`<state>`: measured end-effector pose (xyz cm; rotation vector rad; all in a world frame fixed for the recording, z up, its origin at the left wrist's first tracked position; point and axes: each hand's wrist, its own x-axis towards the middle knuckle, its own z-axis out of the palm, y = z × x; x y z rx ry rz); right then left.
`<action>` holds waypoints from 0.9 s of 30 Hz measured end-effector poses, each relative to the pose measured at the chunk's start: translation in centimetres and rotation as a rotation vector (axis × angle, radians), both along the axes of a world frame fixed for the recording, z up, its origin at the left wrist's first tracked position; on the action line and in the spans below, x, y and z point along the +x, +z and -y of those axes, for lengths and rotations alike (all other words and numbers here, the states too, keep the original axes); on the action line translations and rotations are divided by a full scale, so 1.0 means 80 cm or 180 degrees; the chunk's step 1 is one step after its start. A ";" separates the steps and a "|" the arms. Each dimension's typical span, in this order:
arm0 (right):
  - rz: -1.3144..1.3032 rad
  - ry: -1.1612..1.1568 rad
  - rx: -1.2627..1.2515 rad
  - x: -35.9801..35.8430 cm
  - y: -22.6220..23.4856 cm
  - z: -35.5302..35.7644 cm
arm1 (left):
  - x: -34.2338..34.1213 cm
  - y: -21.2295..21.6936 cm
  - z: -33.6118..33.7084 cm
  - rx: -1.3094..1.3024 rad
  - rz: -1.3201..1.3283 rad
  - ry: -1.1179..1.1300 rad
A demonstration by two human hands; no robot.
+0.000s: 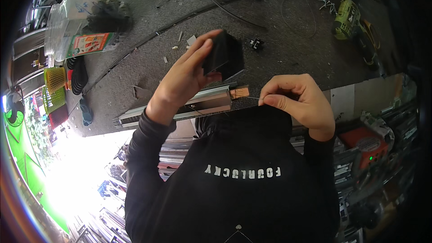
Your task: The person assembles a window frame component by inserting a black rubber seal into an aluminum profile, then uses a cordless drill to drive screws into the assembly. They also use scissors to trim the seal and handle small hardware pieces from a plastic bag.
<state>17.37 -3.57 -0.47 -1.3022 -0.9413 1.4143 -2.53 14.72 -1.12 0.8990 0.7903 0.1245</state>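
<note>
My left hand [180, 74] is wrapped round a black, box-shaped piece [227, 56], lifted over the worktop with its fingers on the left side. Below it, a silver metal profile [202, 102] lies along the near edge of the worktop. A small orange-brown block [240, 92], wood by its look, sits at the profile's right end. From there a thin cord or wire [253, 97] runs to my right hand [303, 103], which pinches its end between thumb and forefinger. Just beyond the black piece lies a small black fitting [256, 44].
A long dark strip [173, 23] curves across the dark worktop [288, 58]. At the far right lies a green power drill [346, 17] near several screws [327, 3]. A see-through plastic bag [67, 22] stands at the left. A red device [365, 146] sits below the worktop at right.
</note>
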 end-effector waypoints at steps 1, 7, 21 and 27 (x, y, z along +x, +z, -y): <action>-0.0063 0.0084 0.0140 0.000 0.007 -0.004 | 0.008 -0.002 -0.005 -0.0155 -0.0239 -0.0159; -0.0568 -0.0192 0.0344 -0.001 0.020 -0.022 | 0.046 -0.021 -0.005 -0.0617 -0.0278 -0.0509; -0.1123 -0.0890 -0.0006 0.022 -0.025 0.017 | 0.059 -0.024 0.011 -0.0602 -0.0072 -0.1115; -0.1718 -0.1294 -0.0069 0.029 -0.054 -0.004 | 0.059 -0.025 0.008 -0.0850 -0.0090 -0.1531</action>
